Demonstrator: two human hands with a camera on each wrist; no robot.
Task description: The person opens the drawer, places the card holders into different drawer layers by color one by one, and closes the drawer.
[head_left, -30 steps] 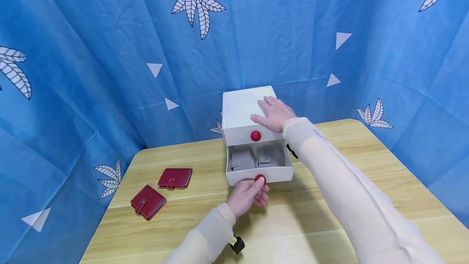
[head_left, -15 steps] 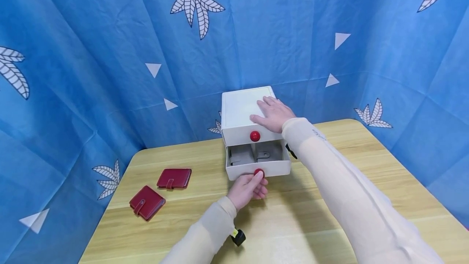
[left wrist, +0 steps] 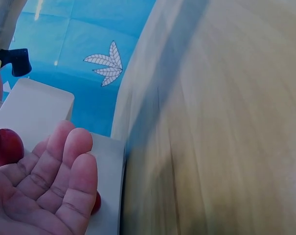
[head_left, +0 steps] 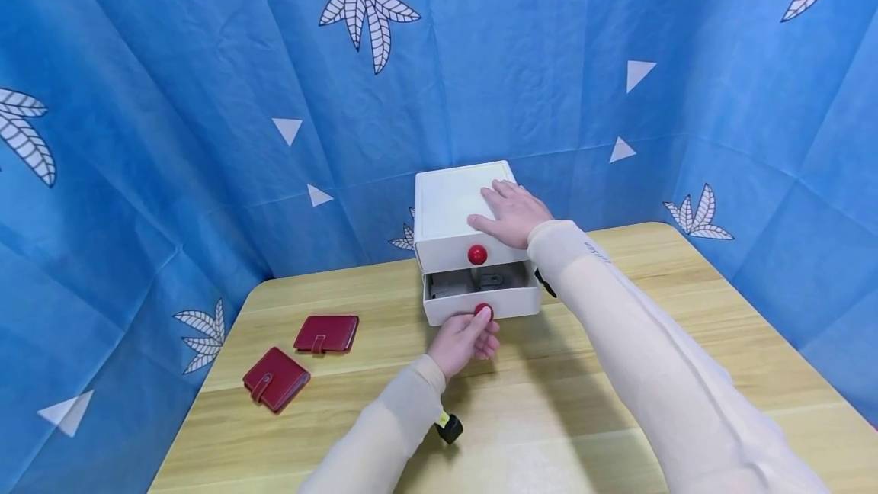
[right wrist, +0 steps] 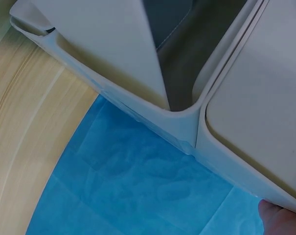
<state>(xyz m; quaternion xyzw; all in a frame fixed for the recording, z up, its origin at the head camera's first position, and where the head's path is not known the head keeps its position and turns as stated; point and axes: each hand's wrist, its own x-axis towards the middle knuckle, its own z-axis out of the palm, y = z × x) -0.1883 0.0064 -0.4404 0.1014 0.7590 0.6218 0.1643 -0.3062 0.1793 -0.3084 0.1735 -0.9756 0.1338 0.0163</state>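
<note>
A white two-drawer box point(head_left: 456, 200) stands at the table's back, its lower drawer point(head_left: 507, 303) partly out. Inside lie grey wallets point(head_left: 492, 280), partly hidden by the upper drawer. My left hand point(head_left: 463, 341) is at the lower drawer's red knob point(head_left: 482, 309), thumb against it; in the left wrist view its fingers point(left wrist: 79, 191) are fairly straight, not wrapped round the knob. My right hand point(head_left: 511, 213) rests spread on the box's top. The upper drawer, with its own red knob point(head_left: 477, 255), is flush with the box.
Two dark red wallets point(head_left: 326, 334) point(head_left: 277, 379) lie on the left of the wooden table point(head_left: 370, 395). A blue patterned curtain point(head_left: 370, 128) hangs close behind the box and along both sides.
The lower drawer has slid inward, so less of the grey wallets shows. My left hand has moved forward with it. The right hand has stayed on top of the box.
</note>
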